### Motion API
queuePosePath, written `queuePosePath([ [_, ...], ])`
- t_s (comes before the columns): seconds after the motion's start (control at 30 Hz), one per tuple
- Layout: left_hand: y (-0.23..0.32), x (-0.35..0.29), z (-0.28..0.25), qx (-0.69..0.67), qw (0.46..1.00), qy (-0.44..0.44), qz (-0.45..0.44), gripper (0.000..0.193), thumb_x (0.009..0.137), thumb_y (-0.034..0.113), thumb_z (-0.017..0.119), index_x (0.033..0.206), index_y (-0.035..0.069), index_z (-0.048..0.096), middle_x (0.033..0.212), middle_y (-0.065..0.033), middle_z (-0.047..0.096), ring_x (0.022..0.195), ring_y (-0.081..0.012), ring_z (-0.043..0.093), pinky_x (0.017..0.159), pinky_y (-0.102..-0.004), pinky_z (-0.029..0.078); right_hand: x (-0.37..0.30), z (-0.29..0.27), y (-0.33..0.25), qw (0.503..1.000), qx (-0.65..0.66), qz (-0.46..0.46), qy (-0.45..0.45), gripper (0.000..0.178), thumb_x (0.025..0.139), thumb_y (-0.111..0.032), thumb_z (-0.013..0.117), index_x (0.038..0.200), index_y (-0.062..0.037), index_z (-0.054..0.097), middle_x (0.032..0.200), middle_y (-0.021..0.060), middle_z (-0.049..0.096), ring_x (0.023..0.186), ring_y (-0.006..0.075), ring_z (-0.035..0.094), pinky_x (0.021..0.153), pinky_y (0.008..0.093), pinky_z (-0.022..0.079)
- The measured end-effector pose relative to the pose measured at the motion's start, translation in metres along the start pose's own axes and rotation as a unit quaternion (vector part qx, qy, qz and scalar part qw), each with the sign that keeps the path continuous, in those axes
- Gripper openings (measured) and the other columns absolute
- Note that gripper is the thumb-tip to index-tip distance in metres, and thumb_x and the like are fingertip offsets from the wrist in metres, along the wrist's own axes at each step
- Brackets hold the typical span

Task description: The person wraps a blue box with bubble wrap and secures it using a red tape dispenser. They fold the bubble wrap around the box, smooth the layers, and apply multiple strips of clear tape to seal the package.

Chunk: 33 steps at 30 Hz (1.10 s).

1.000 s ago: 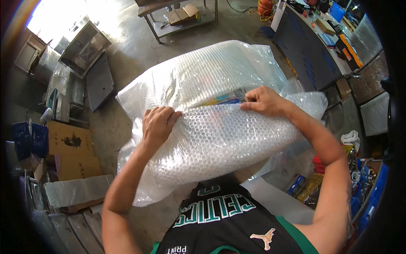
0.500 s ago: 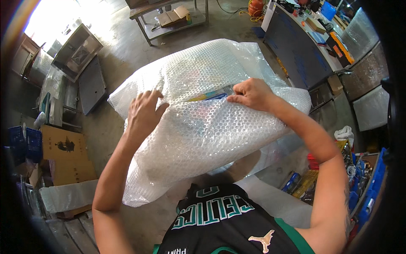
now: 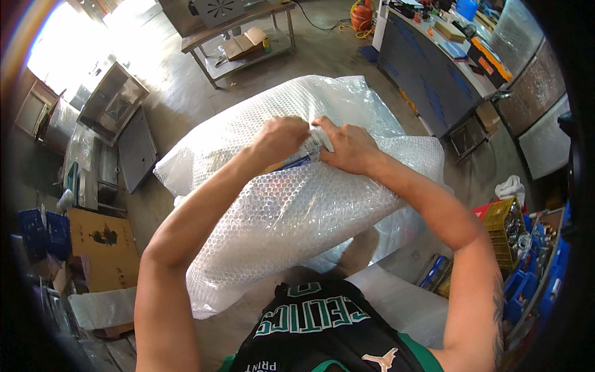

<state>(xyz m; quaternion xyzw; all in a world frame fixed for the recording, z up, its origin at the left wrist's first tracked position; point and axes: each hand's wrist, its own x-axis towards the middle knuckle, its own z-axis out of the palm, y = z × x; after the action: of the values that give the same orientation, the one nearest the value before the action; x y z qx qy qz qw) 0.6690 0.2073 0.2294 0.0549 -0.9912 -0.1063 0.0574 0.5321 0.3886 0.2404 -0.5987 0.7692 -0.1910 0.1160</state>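
A large bundle wrapped in clear bubble wrap (image 3: 297,204) lies in front of me, its two edges meeting along a seam across the top. Through the seam a strip of blue and yellow (image 3: 294,163) shows; what it belongs to is hidden. Over this seam my right hand (image 3: 350,147) grips what looks like a roll of clear tape (image 3: 325,140), thumb and forefinger on its pale ring. Close beside it, my left hand (image 3: 282,139) is closed just above the wrap. Its fingertips are hidden, so I cannot make out what they pinch.
A metal workbench (image 3: 238,28) stands beyond the bundle. At the right is a cluttered dark counter (image 3: 427,71), with a yellow crate (image 3: 503,229) and blue bins (image 3: 520,291) nearer me. Cardboard boxes (image 3: 102,248) and a blue basket (image 3: 46,232) stand at the left.
My left hand has moved right from the wrap, going from spread fingers to closed. My right hand has shifted slightly left, and the pale ring now shows in it.
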Motion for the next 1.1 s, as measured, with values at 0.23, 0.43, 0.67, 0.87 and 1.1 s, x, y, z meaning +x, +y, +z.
queuePosePath([
  [0.23, 0.013, -0.018, -0.006, 0.002, 0.997, -0.063, 0.045, 0.011, 0.093, 0.005, 0.061, 0.094, 0.0, 0.071, 0.096, -0.0154, 0.072, 0.09, -0.0338, 0.073, 0.081, -0.0477, 0.058, 0.006, 0.008, -0.002, 1.0, -0.023, 0.004, 0.021, 0.053, 0.09, -0.024, 0.065, 0.143, -0.0167, 0.064, 0.092, 0.0218, 0.076, 0.086, 0.0409, 0.075, 0.082, 0.0519, 0.06],
  [0.43, 0.017, -0.017, -0.01, 0.009, 0.994, -0.105, 0.041, 0.015, 0.096, 0.01, 0.061, 0.097, 0.0, 0.072, 0.099, -0.0148, 0.073, 0.093, -0.0327, 0.073, 0.083, -0.0462, 0.058, 0.012, 0.013, 0.007, 0.999, -0.012, -0.031, -0.015, 0.026, 0.091, -0.017, 0.057, 0.103, -0.0108, 0.079, 0.092, 0.0208, 0.076, 0.087, 0.0399, 0.075, 0.081, 0.0518, 0.059],
  [0.67, 0.028, -0.064, -0.036, 0.013, 0.993, -0.07, -0.096, 0.047, 0.103, 0.051, 0.063, 0.104, 0.004, 0.069, 0.086, -0.0162, 0.072, 0.081, -0.0282, 0.072, 0.073, -0.0442, 0.054, 0.012, 0.009, 0.007, 0.999, -0.009, -0.025, -0.019, 0.022, 0.089, -0.012, 0.06, 0.102, -0.0065, 0.077, 0.093, 0.021, 0.077, 0.086, 0.039, 0.075, 0.082, 0.0515, 0.059],
  [0.87, 0.019, -0.096, -0.011, -0.056, 0.991, 0.059, -0.111, 0.031, 0.1, 0.037, 0.072, 0.095, 0.007, 0.071, 0.07, -0.0119, 0.07, 0.065, -0.0329, 0.071, 0.062, -0.0458, 0.053, 0.01, 0.01, 0.007, 0.996, 0.049, -0.03, 0.062, 0.019, 0.094, -0.015, 0.061, 0.105, -0.0066, 0.075, 0.083, 0.0192, 0.074, 0.078, 0.0367, 0.074, 0.077, 0.0499, 0.057],
  [1.1, 0.024, -0.107, -0.049, -0.138, 0.989, 0.031, -0.049, 0.05, 0.098, 0.051, 0.07, 0.111, 0.003, 0.074, 0.101, -0.0145, 0.071, 0.099, -0.0351, 0.069, 0.089, -0.0484, 0.054, -0.015, -0.044, -0.009, 0.95, 0.039, -0.123, 0.283, 0.029, 0.103, -0.04, 0.067, 0.098, -0.0117, 0.072, 0.06, 0.0057, 0.063, 0.047, 0.0204, 0.059, 0.051, 0.0379, 0.045],
])
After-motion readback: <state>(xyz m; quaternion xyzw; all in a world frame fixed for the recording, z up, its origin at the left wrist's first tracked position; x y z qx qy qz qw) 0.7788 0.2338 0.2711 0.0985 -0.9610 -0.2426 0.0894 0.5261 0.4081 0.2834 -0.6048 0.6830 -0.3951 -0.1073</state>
